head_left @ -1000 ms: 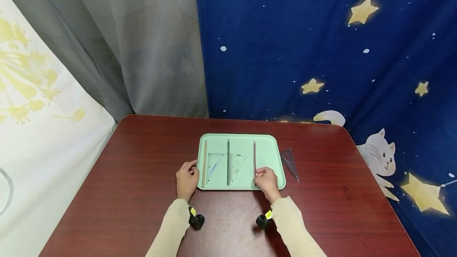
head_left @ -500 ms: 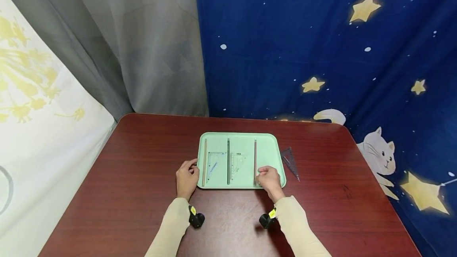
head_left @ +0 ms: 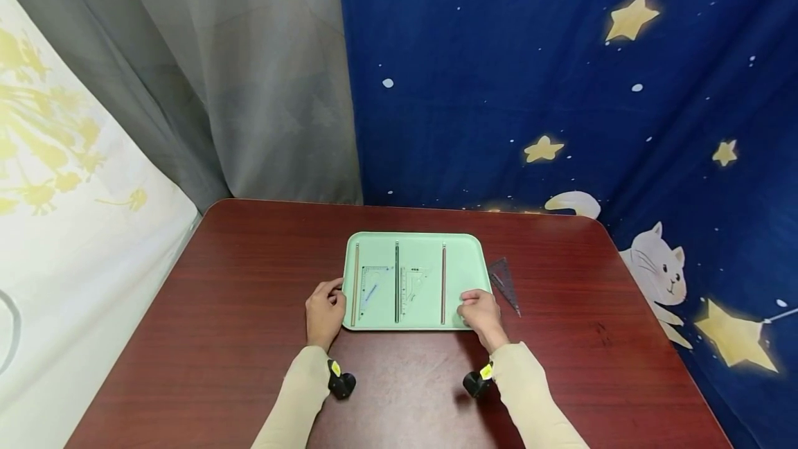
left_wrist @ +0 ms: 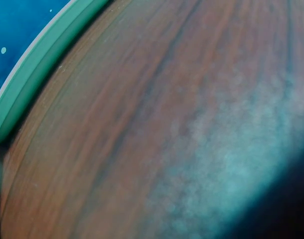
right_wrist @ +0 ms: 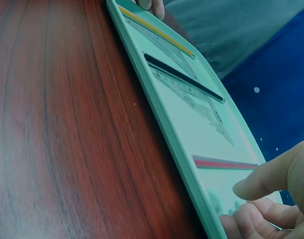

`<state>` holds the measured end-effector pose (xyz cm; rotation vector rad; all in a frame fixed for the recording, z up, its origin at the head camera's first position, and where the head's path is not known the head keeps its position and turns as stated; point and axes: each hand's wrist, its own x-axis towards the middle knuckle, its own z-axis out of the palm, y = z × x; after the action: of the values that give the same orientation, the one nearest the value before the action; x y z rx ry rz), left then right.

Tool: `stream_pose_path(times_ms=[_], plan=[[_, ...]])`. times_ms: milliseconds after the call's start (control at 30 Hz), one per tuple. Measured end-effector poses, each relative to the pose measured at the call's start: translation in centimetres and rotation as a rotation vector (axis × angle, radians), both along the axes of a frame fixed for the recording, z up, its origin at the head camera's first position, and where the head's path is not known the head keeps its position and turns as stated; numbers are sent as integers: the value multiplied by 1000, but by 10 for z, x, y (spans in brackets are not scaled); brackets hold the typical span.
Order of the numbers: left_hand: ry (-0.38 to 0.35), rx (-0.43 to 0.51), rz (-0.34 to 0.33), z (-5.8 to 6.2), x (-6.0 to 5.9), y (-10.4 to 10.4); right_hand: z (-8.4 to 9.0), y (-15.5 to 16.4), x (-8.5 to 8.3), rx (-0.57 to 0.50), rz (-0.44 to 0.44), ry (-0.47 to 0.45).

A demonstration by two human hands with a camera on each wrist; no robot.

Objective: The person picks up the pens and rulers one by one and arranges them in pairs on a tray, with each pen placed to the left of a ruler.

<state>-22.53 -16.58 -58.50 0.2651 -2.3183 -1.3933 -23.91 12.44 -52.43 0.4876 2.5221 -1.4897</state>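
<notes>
A pale green tray [head_left: 414, 238] lies on the table and bears three pencils and two clear set squares. My left hand [head_left: 324, 314] rests beside the tray, fingertips right at its left rim. My right hand [head_left: 480, 310] is over the tray's front right part, its fingers loosely bent with nothing between them. Just left of it lies the red pencil [head_left: 443, 283]. Farther left are a dark pencil [head_left: 397, 283] and a yellow pencil [head_left: 355, 286]. One set square [head_left: 377, 283] sits between yellow and dark, the other set square [head_left: 413, 284] right of the dark pencil.
A dark translucent set square [head_left: 505, 285] lies on the reddish-brown table [head_left: 262, 262], close to the tray's right side. Behind the table hang a grey curtain [head_left: 287, 89] and a blue starry curtain [head_left: 455, 123].
My right hand has let go of the red pencil and moved right, away from it. The red pencil lies in the tray. My left hand has stayed at the left rim.
</notes>
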Motion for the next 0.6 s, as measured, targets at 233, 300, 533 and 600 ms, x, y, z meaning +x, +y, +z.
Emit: stream_pose_path(times_ms=[233, 300, 533, 600], plan=[[19, 0, 9, -1, 0, -1, 0, 9, -2, 3, -9, 5], [16, -2, 6, -1, 0, 0, -1, 12, -3, 11, -12, 10], [-13, 5, -8, 0, 0, 0, 1, 21, -6, -18, -35, 2], [-14, 7, -11, 0, 0, 0, 2, 23, -7, -31, -41, 10]])
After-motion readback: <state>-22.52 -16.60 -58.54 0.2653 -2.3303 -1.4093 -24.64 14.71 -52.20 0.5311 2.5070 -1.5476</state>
